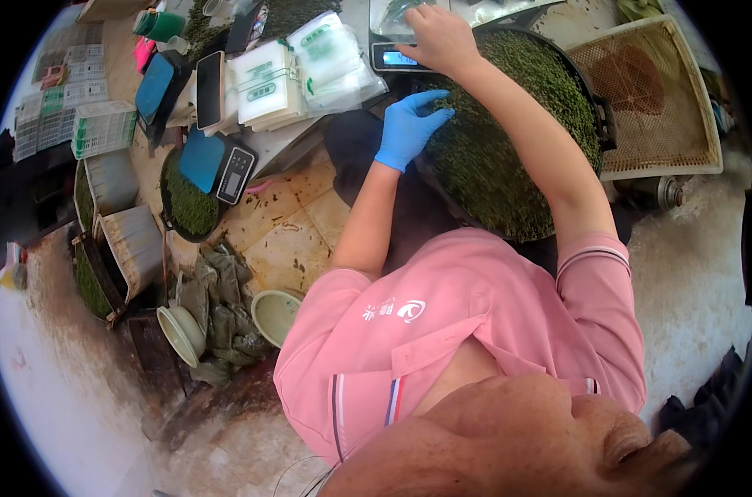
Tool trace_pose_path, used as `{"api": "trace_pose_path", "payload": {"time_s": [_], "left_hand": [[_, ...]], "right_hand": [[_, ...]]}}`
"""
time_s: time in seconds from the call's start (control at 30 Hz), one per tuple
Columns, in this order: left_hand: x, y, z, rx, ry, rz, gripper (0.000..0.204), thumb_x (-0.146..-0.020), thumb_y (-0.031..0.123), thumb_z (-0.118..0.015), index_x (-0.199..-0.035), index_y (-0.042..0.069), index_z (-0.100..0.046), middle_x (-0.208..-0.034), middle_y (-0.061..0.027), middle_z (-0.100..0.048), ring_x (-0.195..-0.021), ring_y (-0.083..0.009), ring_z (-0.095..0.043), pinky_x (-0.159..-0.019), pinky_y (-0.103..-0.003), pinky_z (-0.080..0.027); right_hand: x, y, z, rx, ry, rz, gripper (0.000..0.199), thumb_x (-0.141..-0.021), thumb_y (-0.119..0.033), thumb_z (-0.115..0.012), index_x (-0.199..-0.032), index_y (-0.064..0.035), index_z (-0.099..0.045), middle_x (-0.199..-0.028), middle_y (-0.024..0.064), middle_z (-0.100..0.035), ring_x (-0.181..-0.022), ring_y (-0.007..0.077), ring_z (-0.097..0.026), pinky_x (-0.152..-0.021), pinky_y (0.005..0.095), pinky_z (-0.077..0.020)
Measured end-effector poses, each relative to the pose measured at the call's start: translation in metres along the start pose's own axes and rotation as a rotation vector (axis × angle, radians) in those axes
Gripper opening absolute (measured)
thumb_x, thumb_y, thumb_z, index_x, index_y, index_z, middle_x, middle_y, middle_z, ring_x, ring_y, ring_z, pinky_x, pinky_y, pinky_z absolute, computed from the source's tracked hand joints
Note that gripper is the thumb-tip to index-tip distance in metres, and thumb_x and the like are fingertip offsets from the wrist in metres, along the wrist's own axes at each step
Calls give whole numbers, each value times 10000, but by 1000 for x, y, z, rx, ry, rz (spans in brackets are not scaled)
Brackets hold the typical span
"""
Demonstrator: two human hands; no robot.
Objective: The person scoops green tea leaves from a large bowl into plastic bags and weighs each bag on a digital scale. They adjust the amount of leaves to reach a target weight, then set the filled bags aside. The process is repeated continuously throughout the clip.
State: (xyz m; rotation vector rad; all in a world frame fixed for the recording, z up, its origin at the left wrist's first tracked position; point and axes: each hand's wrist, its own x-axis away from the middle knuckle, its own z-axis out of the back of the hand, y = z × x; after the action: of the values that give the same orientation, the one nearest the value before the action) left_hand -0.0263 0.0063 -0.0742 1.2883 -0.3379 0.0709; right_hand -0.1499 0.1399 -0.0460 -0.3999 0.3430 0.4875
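My left hand, in a blue glove, is at the left edge of a wide, dark round pan. Its thumb and fingers are apart, with nothing visible between them. Small green granules, like rolled tea leaves, heap up in the pan. My bare right hand reaches across the pan to a small scale with a lit blue display. The thumb rests by the display and the fingers spread over the weighing plate. A clear bag with some green in it lies beside the fingertips.
Stacks of clear, green-printed bags and a phone lie left of the scale. Another scale sits over a smaller pan of green granules. A mesh tray stands at right. Bowls and white baskets are at left.
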Motion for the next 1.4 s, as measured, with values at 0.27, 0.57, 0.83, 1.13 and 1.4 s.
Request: {"api": "trace_pose_path", "payload": {"time_s": [0.27, 0.57, 0.83, 1.13, 1.4], "left_hand": [[-56, 3, 26, 481, 298, -220, 356, -854, 52, -790, -1193, -24, -709, -1021, -67, -741, -846, -107, -682, -753, -255, -569], [-125, -14, 15, -389, 674, -484, 453, -835, 126, -738, -1265, -3, -678, -1106, -225, -724, -956, -308, -722, -868, -390, -562], [-120, -2, 12, -240, 623, -323, 355, -873, 181, -700, -1192, 29, -658, -1118, -218, -713, -955, -347, -708, -810, -429, -549], [-135, -11, 14, -454, 672, -542, 301, -909, 158, -622, -1177, 30, -666, -1067, -227, -687, -942, -403, -667, -789, -492, -533], [-91, -10, 10, -8, 502, -343, 423, -939, 66, -591, -1352, -21, -563, -1119, -215, -718, -1041, -270, -707, -882, -370, -552]], "right_hand": [[5, 22, -19, -235, 57, -208, 174, -905, -277, -681, -966, -136, -762, -928, 76, -734, -846, 272, -712, -728, 393, -562], [4, 18, -18, -194, 37, -202, 187, -909, -268, -687, -981, -120, -775, -945, 78, -729, -860, 305, -700, -754, 407, -557], [2, 28, -20, -231, -70, -167, 205, -839, -241, -704, -948, -75, -653, -898, 156, -652, -938, 368, -647, -809, 468, -527], [2, 21, -16, -135, -15, -124, 187, -925, -271, -651, -973, -132, -767, -983, 52, -715, -901, 314, -698, -772, 434, -570], [19, 25, 5, -189, 28, -209, 179, -922, -261, -649, -972, -135, -766, -966, 60, -717, -891, 295, -703, -773, 416, -569]]}}
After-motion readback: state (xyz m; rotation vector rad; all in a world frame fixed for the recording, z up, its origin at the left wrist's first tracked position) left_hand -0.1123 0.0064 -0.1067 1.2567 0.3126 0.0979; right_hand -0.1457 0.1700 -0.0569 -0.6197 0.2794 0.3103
